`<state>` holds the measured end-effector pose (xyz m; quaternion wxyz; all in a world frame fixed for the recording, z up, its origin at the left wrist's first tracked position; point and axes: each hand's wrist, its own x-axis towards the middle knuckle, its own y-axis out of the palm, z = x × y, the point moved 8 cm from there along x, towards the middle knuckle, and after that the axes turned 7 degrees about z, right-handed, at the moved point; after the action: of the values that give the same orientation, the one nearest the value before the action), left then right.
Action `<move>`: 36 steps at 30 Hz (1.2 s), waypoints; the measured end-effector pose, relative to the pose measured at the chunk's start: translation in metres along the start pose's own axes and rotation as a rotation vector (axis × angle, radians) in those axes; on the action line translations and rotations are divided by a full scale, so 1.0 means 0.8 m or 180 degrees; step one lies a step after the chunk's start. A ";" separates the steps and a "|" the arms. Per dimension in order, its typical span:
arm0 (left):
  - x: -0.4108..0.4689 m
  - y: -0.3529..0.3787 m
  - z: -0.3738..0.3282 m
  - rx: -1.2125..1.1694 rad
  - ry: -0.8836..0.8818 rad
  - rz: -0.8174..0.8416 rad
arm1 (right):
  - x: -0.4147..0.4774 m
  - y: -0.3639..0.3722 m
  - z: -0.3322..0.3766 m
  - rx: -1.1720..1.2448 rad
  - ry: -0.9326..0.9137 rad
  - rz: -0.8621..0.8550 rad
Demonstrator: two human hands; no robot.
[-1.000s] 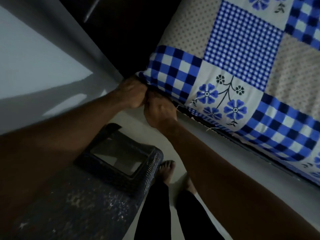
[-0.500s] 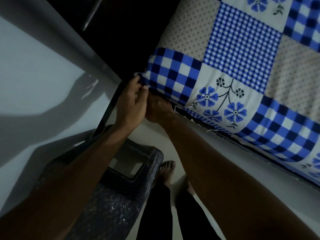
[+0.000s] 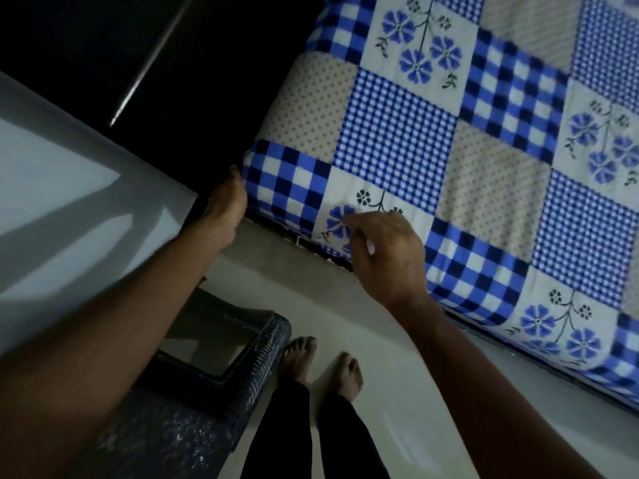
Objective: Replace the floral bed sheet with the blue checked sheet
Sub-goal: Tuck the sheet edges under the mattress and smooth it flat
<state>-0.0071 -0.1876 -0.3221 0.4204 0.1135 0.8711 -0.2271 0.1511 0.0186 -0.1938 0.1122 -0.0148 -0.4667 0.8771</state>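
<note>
The blue checked sheet [image 3: 397,143] lay spread over the bed and drawn down around the mattress corner [image 3: 249,167]. No floral sheet was in view, so the likeliest trouble sat at that corner. The hem [image 3: 294,232] just right of it looked loose above a dark slit, and a careless tug could have dragged the cloth off the corner or left it bunched. The left hand [image 3: 224,205] pressed flat against the corner's outer side, its fingers [image 3: 236,176] straight and together, gripping nothing that could be seen. If it lifted away before the hem was pushed under, the fold would probably have sprung out. The right hand [image 3: 387,261] hung at the bed's edge a little right of the corner, fingers loosely curled and the forefinger stretched toward a printed flower; whether it pinched any cloth could not be told. The dim light made the hem hard to judge. Room was tight: a pale wall [image 3: 69,209] closed in left of the corner, a dark gap [image 3: 207,98] lay beyond it, and a dark woven stool [image 3: 242,368] stood below it, just beside the person's bare feet [image 3: 299,350]. A step back or left risked knocking the stool. The pale floor [image 3: 363,305] below and right of the corner gave the only free way along the bed.
</note>
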 end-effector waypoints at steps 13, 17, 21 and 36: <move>-0.127 0.002 -0.118 0.1276 0.3326 -0.0957 | 0.109 0.118 0.070 -0.1303 0.0173 0.1140; -0.103 0.034 -0.194 0.1528 0.3407 -0.0556 | 0.119 0.144 0.108 -0.0984 -0.0441 0.1461; -0.097 0.117 -0.240 0.2338 0.3685 0.0145 | 0.115 0.047 0.079 0.0294 -0.0567 0.0496; -0.032 0.057 -0.121 0.2256 0.1982 -0.0772 | 0.130 0.063 -0.021 -0.0986 0.0596 0.1057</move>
<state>-0.0395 -0.1001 -0.2632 0.0458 0.2099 0.8315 -0.5124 0.0428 0.0270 -0.2362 0.0056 -0.1896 -0.5744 0.7963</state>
